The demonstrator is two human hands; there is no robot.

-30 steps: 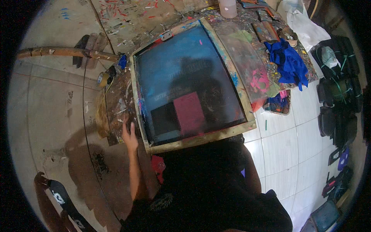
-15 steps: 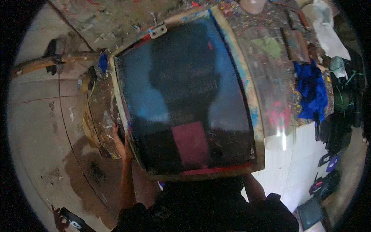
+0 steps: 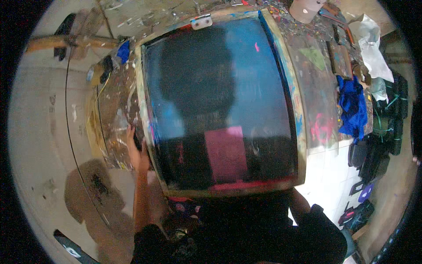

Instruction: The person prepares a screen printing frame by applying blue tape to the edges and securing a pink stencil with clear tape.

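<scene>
A large screen-printing frame [image 3: 300, 145] with pale, paint-stained edges fills the middle of the view. Its dark glossy mesh [image 3: 263, 105] carries a pink rectangle [image 3: 227, 154] low down and a dark, head-shaped shadow. A metal hinge clamp [image 3: 201, 21] grips the far edge. Beside the frame's left edge is my left hand [image 3: 139, 154], fingers stretched forward and thumb apart, with a dark gap between them. Whether it touches the frame, I cannot tell. My right forearm comes up at the lower right, and the frame hides that hand.
The worktable [image 3: 116, 132] is splattered with paint. A clear plastic sheet [image 3: 318, 105], a blue cloth [image 3: 351, 108] and a whitish tub [image 3: 305, 9] lie to the right. White cloth [image 3: 371, 48] hangs beyond, above dark bundles [image 3: 389, 119]. White tiles [image 3: 325, 171] show at lower right.
The view has shifted and turned slightly, so the frame and table sit a little higher and further right. My left hand stays beside the frame's left edge.
</scene>
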